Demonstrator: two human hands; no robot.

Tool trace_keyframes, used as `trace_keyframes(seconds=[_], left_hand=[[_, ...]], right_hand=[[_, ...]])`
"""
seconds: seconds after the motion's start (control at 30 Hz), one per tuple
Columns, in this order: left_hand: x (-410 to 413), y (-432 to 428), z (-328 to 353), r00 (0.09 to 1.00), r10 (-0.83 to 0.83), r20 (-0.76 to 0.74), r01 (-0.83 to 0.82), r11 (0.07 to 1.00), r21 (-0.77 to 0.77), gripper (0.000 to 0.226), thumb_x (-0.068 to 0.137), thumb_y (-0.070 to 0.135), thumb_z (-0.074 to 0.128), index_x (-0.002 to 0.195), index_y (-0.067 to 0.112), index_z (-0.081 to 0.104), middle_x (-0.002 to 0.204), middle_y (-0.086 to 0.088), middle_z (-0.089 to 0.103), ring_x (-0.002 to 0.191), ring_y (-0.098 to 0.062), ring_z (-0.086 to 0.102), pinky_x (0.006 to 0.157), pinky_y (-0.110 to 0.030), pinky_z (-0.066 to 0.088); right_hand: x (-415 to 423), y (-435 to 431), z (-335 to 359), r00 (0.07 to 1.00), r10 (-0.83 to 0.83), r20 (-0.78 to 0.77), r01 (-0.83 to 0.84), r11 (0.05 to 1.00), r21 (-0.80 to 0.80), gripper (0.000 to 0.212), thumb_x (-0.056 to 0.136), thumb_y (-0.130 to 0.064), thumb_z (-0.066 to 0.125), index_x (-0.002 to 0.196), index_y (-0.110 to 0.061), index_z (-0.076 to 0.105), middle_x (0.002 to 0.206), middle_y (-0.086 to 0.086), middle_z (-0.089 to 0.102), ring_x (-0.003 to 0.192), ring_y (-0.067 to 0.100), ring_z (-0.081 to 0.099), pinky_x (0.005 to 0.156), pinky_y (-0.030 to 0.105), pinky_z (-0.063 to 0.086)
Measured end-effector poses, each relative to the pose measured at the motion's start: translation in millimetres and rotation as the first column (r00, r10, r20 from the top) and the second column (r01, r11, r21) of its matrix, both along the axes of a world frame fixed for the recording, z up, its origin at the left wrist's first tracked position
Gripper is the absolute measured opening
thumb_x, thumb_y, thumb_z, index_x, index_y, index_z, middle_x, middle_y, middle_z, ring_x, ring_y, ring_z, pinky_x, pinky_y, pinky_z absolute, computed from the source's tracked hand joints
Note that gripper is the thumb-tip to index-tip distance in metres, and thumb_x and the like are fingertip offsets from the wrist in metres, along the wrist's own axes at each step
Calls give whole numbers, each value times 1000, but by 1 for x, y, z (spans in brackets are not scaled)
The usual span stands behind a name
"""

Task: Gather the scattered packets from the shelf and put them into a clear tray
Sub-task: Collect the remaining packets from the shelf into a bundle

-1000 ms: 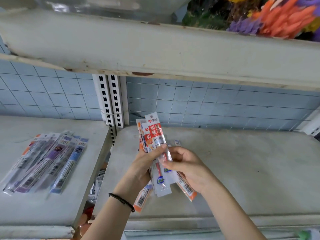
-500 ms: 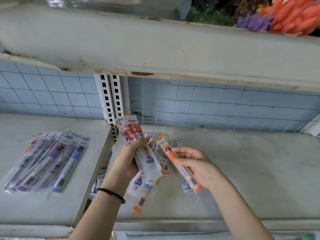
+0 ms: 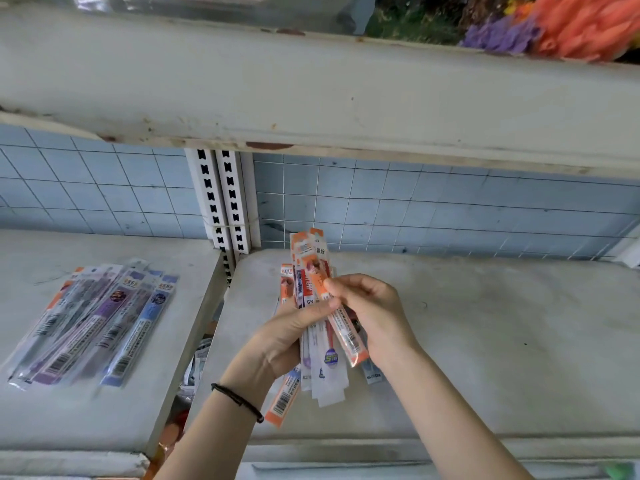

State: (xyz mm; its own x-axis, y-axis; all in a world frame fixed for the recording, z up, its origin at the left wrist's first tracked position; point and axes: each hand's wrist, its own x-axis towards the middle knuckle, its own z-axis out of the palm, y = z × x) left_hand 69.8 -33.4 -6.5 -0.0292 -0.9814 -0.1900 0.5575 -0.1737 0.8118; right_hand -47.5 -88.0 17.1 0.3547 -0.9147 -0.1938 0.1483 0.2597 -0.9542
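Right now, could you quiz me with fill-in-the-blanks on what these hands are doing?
The left hand and right hand together grip a bundle of ____.
The black bracelet sits on the ____ wrist.
A loose pile of packets lies ____ of the slotted upright.
The back wall is covered in blue ____.
Missing: packets; left; left; tiles.

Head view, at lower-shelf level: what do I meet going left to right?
Loose packets lying on the left shelf → slotted upright post → left hand → bundle of packets in both hands' grip → right hand → right shelf.
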Motion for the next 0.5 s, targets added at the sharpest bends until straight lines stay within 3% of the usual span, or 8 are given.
trace_keyframes(seconds=[0.1, 0.2, 0.27, 0.33, 0.43, 0.5], left_hand=[[1, 3, 2, 999, 6, 53, -8, 999, 37, 40, 60, 5, 76, 98, 6, 64, 88, -17, 71, 74, -27, 69, 65, -34, 56], [8, 7, -2, 997, 63, 34, -64, 997, 51, 45, 52, 18, 74, 93, 4, 65, 81, -14, 72, 69, -23, 69, 63, -32, 57], [14, 10, -5, 996, 71, -56, -67, 995, 67, 31, 53, 21, 72, 78, 5, 66, 74, -13, 70, 68, -23, 69, 68, -34, 59], [18, 13, -5, 985, 56, -163, -44, 996, 74, 19, 56, 17, 70, 70, 6, 63, 69, -11, 65, 65, -23, 66, 69, -38, 58], [20, 13, -9, 965, 104, -240, -84, 992, 94, 22, 59, 10, 69, 76, 8, 56, 66, -8, 55, 57, -22, 58, 65, -37, 56], [20, 12, -11, 967, 102, -235, -79, 991, 103, 22, 61, 11, 69, 76, 8, 53, 67, -7, 52, 58, -22, 54, 67, -37, 56]], right_hand=[[-4, -2, 0, 998, 49, -39, -51, 997, -57, 13, 79, -17, 75, 83, -4, 73, 75, 6, 73, 67, 17, 68, 62, 28, 56], [-15, -17, -12, 963, -51, -264, -9, 975, -223, 13, 86, -24, 68, 81, -12, 73, 72, -6, 71, 70, 9, 66, 64, 23, 51], [-26, -32, -28, 833, -159, -530, -47, 934, -354, 12, 84, -25, 68, 86, -14, 72, 78, -5, 70, 77, 13, 65, 69, 24, 47], [-35, -40, -44, 620, -161, -768, -197, 915, -351, 26, 79, -39, 70, 89, -15, 69, 85, -2, 68, 83, 19, 63, 71, 30, 49], [-34, -39, -56, 388, -206, -899, -376, 855, -358, 53, 66, -66, 66, 87, -18, 64, 89, 0, 58, 89, 22, 56, 68, 34, 46], [-29, -34, -58, 322, -222, -921, -451, 819, -355, 61, 63, -70, 66, 96, -18, 65, 98, 1, 54, 97, 21, 50, 72, 33, 46]])
